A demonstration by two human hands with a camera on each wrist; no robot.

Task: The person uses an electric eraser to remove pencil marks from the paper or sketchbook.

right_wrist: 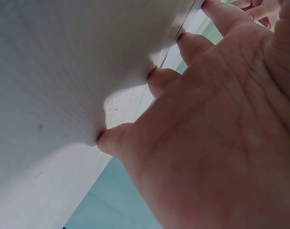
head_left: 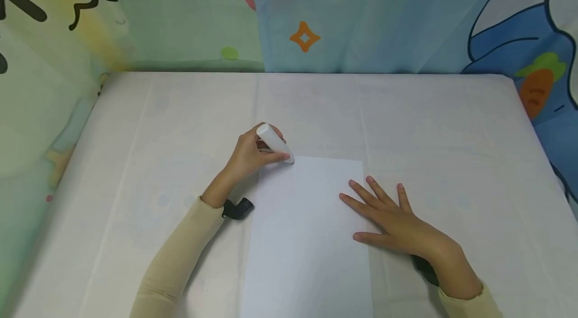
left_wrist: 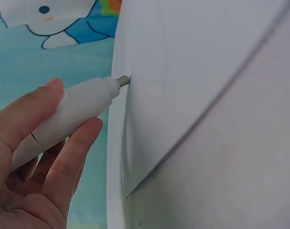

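The left hand [head_left: 250,152] has its thumb and fingers clamped on a white pen-shaped tool [head_left: 273,140], which leans over the far-left corner area of a white sheet of paper [head_left: 311,237]. The head view hides the tool's working end; the left wrist view shows a narrow grey tip [left_wrist: 123,80] at the sheet's far edge, though I cannot tell whether it touches, and a short dark mark on the barrel. The right hand [head_left: 397,225] grips nothing, its fingers spread apart over the sheet's right edge; only the right wrist view shows its fingertips meeting the surface from low down. The head view alone gives the whole layout: the paper lies lengthwise on a white-covered table [head_left: 194,122] with faint creases, and both forearms wear pale sleeves [head_left: 178,255]. Beyond the table hangs a green and blue printed curtain [head_left: 384,12], with an orange star [head_left: 304,37] and, at the right, a carrot [head_left: 536,91].
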